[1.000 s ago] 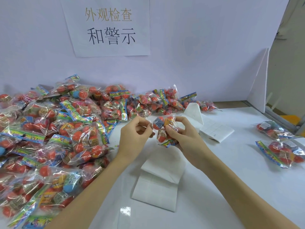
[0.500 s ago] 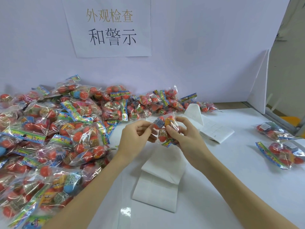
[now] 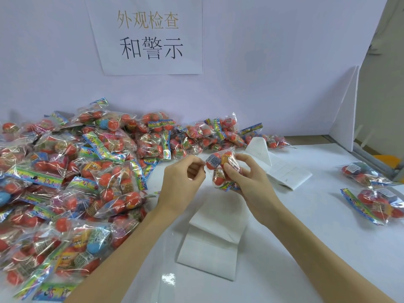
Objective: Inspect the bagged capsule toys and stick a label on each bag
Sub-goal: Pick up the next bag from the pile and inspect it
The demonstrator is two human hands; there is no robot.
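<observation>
Clear bag (image 3: 223,169) held mid-table in right hand (image 3: 247,180), fingers curled round it. Left hand (image 3: 183,180) at 9 o'clock of bag, fingertips now pinched apart from it; contents, maybe a label, not discernible. Likely sticking step. Pile (image 3: 76,171) at 9 o'clock.

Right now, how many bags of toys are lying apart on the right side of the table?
2. One bag lies near the table's right edge, farther back; the other bag lies just in front of it, nearer the camera. More may lie out of view.
</observation>
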